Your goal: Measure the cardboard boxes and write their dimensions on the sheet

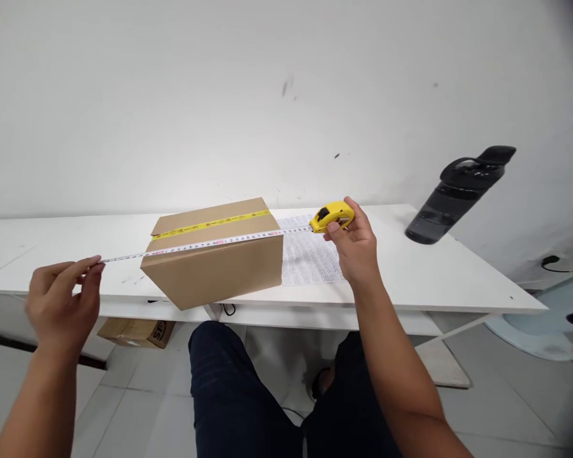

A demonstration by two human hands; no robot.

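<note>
A brown cardboard box [224, 273] with yellow printed tape along its top sits at the table's front edge, turned slightly. My right hand [356, 245] grips the yellow case of a tape measure [337, 215] to the right of the box. Its white blade stretches leftward along the front top edge of the box. Past the box's left side, my left hand [67, 296] pinches the free end of the blade between thumb and fingers. A printed sheet of paper [310, 257] lies on the table, partly hidden behind the box.
On the white table [424, 273], a dark water bottle [451, 200] stands at the right, by the wall. Below the table, a smaller cardboard box [136, 332] rests at the left. A pale translucent object [544, 318] is at the far right. My legs are under the table edge.
</note>
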